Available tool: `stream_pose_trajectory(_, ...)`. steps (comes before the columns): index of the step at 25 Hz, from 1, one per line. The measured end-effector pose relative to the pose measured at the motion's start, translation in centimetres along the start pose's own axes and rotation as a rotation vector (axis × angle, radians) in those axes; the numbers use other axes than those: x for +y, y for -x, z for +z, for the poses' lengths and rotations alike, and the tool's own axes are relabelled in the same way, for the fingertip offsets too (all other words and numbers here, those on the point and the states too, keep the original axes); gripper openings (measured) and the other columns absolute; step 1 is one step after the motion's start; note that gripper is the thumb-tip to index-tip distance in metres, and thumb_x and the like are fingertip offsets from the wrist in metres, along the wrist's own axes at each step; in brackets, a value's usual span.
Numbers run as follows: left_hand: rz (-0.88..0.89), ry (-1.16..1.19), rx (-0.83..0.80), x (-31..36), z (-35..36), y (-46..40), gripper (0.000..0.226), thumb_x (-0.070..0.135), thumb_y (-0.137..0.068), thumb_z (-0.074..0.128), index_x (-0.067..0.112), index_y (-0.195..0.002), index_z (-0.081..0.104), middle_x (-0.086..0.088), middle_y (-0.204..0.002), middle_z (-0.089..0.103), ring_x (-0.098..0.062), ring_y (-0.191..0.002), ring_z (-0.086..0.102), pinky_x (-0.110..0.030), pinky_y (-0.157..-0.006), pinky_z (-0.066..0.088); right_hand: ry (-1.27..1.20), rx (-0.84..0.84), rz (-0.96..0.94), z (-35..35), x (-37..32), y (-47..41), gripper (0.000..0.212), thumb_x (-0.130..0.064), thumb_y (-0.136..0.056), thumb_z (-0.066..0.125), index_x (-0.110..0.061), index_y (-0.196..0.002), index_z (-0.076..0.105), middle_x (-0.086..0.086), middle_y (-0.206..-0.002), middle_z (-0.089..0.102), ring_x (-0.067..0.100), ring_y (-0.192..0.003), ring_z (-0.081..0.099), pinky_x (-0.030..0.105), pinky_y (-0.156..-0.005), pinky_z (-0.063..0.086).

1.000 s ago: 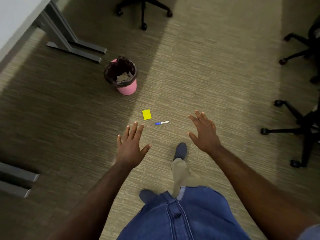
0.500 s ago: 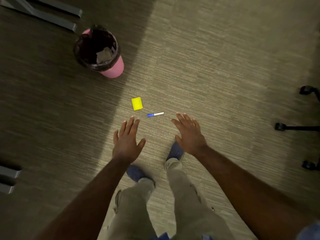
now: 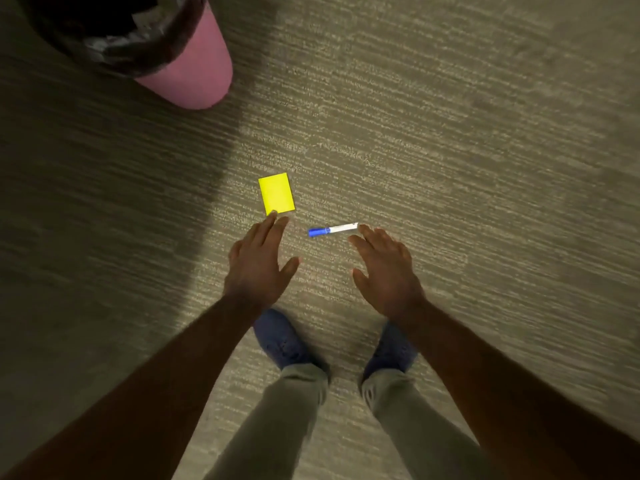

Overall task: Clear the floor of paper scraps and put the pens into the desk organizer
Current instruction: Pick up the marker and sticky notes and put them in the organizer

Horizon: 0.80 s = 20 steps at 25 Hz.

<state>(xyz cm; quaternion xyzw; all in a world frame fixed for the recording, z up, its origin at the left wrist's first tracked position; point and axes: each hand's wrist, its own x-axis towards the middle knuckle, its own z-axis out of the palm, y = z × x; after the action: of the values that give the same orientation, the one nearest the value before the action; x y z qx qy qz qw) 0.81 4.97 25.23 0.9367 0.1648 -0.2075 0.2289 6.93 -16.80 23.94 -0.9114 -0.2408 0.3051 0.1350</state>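
Obs.: Both hands reach down toward the carpet (image 3: 450,140), fingers straight and slightly spread, holding nothing. The left hand (image 3: 258,263) has its fingertips at the near edge of the yellow paper (image 3: 276,193); whether they touch it or hover above cannot be told from this view. The right hand (image 3: 384,271) has its fingertips just beside the white end of the pen (image 3: 333,229), which lies flat on the carpet, blue cap pointing toward the left hand. Paper and pen are near each other, between the hands and the pink bin (image 3: 194,60), which stands at upper left with a dark liner and crumpled scraps inside. Shoes (image 3: 282,341) are planted just behind both hands. No desk organizer in view.

Risks, as judged:
- Paper lies flat on the pile; straight fingertips may only slide it away instead of lifting an edge. Likely needs a nail under a corner or a pinch.
- Pen is round; a nudge from the right fingertips could roll it off toward the left hand or away.
- Reaching for both at once splits attention; one grasp may miss.
- Dim light and the shadow at left make small scraps easy to overlook.
- Pen could end up in the bin with the paper by habit; it belongs in the organizer.
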Motion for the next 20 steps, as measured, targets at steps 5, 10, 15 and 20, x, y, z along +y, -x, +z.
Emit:
stream_pose_trajectory(5,-0.089,0.146,0.112,-7.2,9.3,-8.4,0.066,0.039,-0.084,0.063,0.017,-0.14,0.035,-0.007,-0.145,0.042,-0.028,-0.129,0.045,-0.05,-0.101,0.041,0.016,0.068,-0.041,10.1,4.3,-9.2,0.057,-0.023,-0.085,0.061,-0.02,-0.137,0.04,0.002,-0.148,0.04,0.027,-0.137,0.034,0.048,-0.109,0.028)
stream_pose_trajectory(10,-0.309,0.338,0.241,-9.7,15.5,-15.8,0.064,0.029,-0.082,0.069,0.003,-0.133,0.042,-0.019,-0.133,0.05,-0.033,-0.123,0.046,-0.036,-0.101,0.035,0.07,0.092,-0.061,16.1,7.0,-14.7,0.047,-0.027,-0.08,0.068,-0.018,-0.124,0.053,0.005,-0.125,0.056,0.028,-0.115,0.051,0.044,-0.094,0.038)
stream_pose_trajectory(15,-0.683,0.335,0.353,-9.2,17.9,-21.3,0.079,0.041,-0.069,0.077,-0.001,-0.125,0.041,-0.021,-0.13,0.046,-0.037,-0.121,0.043,-0.042,-0.1,0.033,0.231,0.159,-0.08,18.4,9.2,-16.3,0.031,-0.025,-0.073,0.073,-0.017,-0.099,0.058,0.004,-0.103,0.059,0.026,-0.091,0.056,0.04,-0.076,0.043)
stream_pose_trajectory(20,-0.767,0.482,0.205,-10.1,18.1,-23.0,0.076,0.047,-0.062,0.081,0.0,-0.116,0.056,-0.021,-0.12,0.06,-0.036,-0.112,0.057,-0.038,-0.087,0.045,0.267,0.13,-0.031,18.6,10.1,-15.0,0.024,-0.024,-0.077,0.073,-0.016,-0.095,0.059,0.002,-0.088,0.062,0.024,-0.078,0.059,0.039,-0.069,0.045)
